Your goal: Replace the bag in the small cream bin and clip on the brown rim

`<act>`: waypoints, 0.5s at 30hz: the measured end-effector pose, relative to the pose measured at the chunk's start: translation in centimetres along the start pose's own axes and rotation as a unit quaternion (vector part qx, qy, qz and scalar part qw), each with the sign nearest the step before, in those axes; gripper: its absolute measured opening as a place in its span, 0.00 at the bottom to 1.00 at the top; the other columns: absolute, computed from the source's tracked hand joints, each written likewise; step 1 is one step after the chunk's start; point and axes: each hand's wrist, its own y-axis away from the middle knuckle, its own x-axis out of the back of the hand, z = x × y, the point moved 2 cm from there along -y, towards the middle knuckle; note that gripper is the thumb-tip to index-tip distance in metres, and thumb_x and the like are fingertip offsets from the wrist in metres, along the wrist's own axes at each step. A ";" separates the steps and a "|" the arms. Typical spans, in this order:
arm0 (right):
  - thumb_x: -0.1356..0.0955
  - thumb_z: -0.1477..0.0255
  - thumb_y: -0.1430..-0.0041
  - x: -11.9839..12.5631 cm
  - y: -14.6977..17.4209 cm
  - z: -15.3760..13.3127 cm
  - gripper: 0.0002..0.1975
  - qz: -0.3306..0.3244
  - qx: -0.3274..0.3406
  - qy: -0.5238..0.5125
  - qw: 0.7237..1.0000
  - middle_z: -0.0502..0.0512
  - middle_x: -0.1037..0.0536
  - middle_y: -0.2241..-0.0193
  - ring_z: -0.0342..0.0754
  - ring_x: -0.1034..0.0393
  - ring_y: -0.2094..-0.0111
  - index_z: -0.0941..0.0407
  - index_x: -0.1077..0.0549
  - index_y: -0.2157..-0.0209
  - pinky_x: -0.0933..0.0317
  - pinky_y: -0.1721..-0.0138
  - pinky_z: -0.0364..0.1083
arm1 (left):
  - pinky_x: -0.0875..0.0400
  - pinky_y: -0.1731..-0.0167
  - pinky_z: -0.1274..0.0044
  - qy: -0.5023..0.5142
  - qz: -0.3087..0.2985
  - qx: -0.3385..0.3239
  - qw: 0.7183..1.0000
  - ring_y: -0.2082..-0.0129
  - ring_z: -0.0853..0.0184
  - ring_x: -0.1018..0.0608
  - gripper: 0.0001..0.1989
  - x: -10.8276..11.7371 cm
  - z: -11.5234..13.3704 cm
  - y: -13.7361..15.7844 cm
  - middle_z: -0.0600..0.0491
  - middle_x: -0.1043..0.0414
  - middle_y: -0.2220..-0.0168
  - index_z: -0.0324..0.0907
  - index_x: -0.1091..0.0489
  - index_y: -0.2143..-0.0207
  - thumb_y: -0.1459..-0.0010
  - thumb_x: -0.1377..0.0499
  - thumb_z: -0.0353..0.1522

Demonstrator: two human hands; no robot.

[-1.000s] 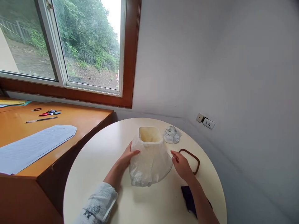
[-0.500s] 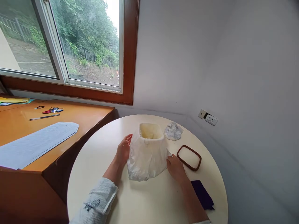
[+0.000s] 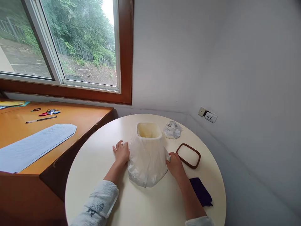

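A small cream trash bin stands upright on the round table, its squarish mouth facing up. A translucent white plastic bag is folded over its rim and drapes loosely down the outside, flaring at the bottom. My left hand is at the left side of the bag with its fingers apart, the thumb side close to the plastic. On the other side, my right hand pinches a gathered edge of the bag and pulls it out a little to the right.
Right of the bin lie a brown rounded frame, a crumpled plastic bag and a dark purple cloth on the cream table. A wooden desk with papers, a pen and keys adjoins at left.
My left hand has turned and spread its fingers away from the bag. My right hand keeps its pinch on the bag's edge. The view has shifted slightly.
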 end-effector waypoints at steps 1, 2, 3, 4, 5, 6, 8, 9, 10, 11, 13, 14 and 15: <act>0.38 0.75 0.49 -0.1 0.0 0.0 0.18 -0.001 -0.002 -0.001 1.000 0.64 0.31 0.58 0.52 0.34 0.58 0.63 0.34 0.55 0.42 0.61 0.44 | 0.65 0.44 0.56 -0.016 -0.012 -0.004 1.000 0.43 0.49 0.43 0.14 -0.1 -0.1 0.1 0.40 0.40 0.49 0.39 0.28 0.63 0.55 0.44 0.29; 0.38 0.75 0.49 -0.1 0.0 0.0 0.20 -0.004 -0.004 -0.002 1.000 0.64 0.31 0.57 0.52 0.34 0.57 0.63 0.36 0.52 0.42 0.61 0.44 | 0.64 0.44 0.56 -0.029 -0.021 -0.007 0.999 0.43 0.49 0.42 0.13 -0.1 -0.1 0.1 0.40 0.39 0.49 0.40 0.28 0.63 0.54 0.45 0.29; 0.39 0.76 0.49 -0.2 0.0 0.1 0.23 -0.008 -0.006 -0.002 1.000 0.65 0.32 0.56 0.53 0.34 0.56 0.64 0.37 0.49 0.42 0.60 0.44 | 0.63 0.44 0.56 -0.038 -0.029 -0.009 0.999 0.44 0.49 0.42 0.13 -0.2 -0.2 0.1 0.41 0.39 0.49 0.40 0.28 0.63 0.54 0.45 0.30; 0.39 0.76 0.48 -0.3 0.0 0.1 0.25 -0.013 -0.007 -0.004 1.000 0.65 0.32 0.56 0.53 0.35 0.55 0.65 0.39 0.47 0.43 0.60 0.44 | 0.63 0.44 0.56 -0.045 -0.034 -0.011 0.998 0.44 0.49 0.41 0.13 -0.2 -0.2 0.0 0.41 0.38 0.49 0.40 0.28 0.63 0.53 0.45 0.30; 0.40 0.76 0.48 -0.3 0.0 0.1 0.26 -0.017 -0.008 -0.012 1.000 0.65 0.31 0.56 0.54 0.35 0.55 0.65 0.41 0.46 0.43 0.59 0.45 | 0.62 0.44 0.56 -0.048 -0.038 -0.012 0.998 0.45 0.49 0.40 0.13 -0.2 -0.2 0.0 0.40 0.38 0.50 0.40 0.28 0.63 0.53 0.45 0.31; 0.40 0.77 0.49 -0.4 0.0 0.2 0.26 -0.022 -0.008 -0.024 0.999 0.65 0.31 0.57 0.54 0.36 0.55 0.65 0.41 0.46 0.43 0.59 0.45 | 0.61 0.45 0.56 -0.048 -0.042 -0.014 0.998 0.46 0.50 0.38 0.12 -0.2 -0.2 -0.1 0.40 0.37 0.50 0.40 0.28 0.64 0.52 0.46 0.31; 0.40 0.78 0.50 -0.4 -0.1 0.2 0.25 -0.025 -0.009 -0.055 0.998 0.64 0.29 0.61 0.55 0.35 0.56 0.65 0.38 0.47 0.44 0.60 0.46 | 0.59 0.45 0.56 -0.040 -0.047 -0.017 0.998 0.48 0.50 0.35 0.10 -0.2 -0.2 -0.3 0.40 0.35 0.53 0.40 0.28 0.67 0.52 0.47 0.30; 0.40 0.78 0.51 -0.5 -0.1 0.3 0.24 -0.024 -0.010 -0.069 0.997 0.64 0.28 0.63 0.55 0.35 0.58 0.65 0.36 0.49 0.44 0.60 0.46 | 0.57 0.46 0.57 -0.031 -0.049 -0.018 0.998 0.50 0.51 0.34 0.09 -0.2 -0.1 -0.3 0.41 0.34 0.54 0.40 0.28 0.69 0.52 0.47 0.30; 0.40 0.78 0.51 -0.5 -0.1 0.3 0.23 -0.022 -0.012 -0.082 0.996 0.63 0.28 0.65 0.55 0.35 0.59 0.64 0.34 0.51 0.44 0.61 0.47 | 0.53 0.47 0.58 -0.019 -0.050 -0.018 0.998 0.51 0.52 0.33 0.08 -0.2 -0.1 -0.4 0.42 0.32 0.56 0.41 0.29 0.70 0.52 0.47 0.30; 0.40 0.78 0.52 -0.5 -0.1 0.4 0.22 -0.018 -0.013 -0.094 0.995 0.63 0.28 0.66 0.55 0.35 0.59 0.64 0.33 0.53 0.44 0.61 0.47 | 0.49 0.48 0.60 -0.003 -0.050 -0.018 0.999 0.53 0.53 0.31 0.08 -0.2 0.0 -0.5 0.43 0.31 0.57 0.41 0.29 0.70 0.52 0.47 0.30; 0.39 0.77 0.53 -0.5 -0.1 0.5 0.20 -0.006 -0.016 -0.122 0.992 0.61 0.28 0.66 0.54 0.35 0.60 0.62 0.31 0.56 0.45 0.60 0.47 | 0.40 0.55 0.67 0.038 -0.051 -0.016 0.998 0.58 0.57 0.29 0.07 -0.1 0.2 -0.6 0.46 0.29 0.62 0.42 0.30 0.71 0.52 0.47 0.31; 0.39 0.77 0.53 -0.6 -0.2 0.6 0.19 0.001 -0.017 -0.142 0.990 0.61 0.27 0.67 0.54 0.35 0.60 0.62 0.30 0.58 0.45 0.60 0.47 | 0.37 0.59 0.70 0.062 -0.049 -0.013 0.997 0.61 0.59 0.28 0.07 -0.1 0.2 -0.6 0.48 0.29 0.64 0.42 0.31 0.70 0.52 0.47 0.31; 0.39 0.76 0.54 -0.6 -0.3 0.6 0.16 0.009 -0.018 -0.163 0.986 0.59 0.27 0.68 0.53 0.35 0.61 0.61 0.29 0.61 0.46 0.60 0.47 | 0.36 0.63 0.73 0.087 -0.046 -0.008 0.995 0.65 0.61 0.27 0.06 0.0 0.3 -0.6 0.49 0.28 0.67 0.43 0.32 0.71 0.51 0.47 0.32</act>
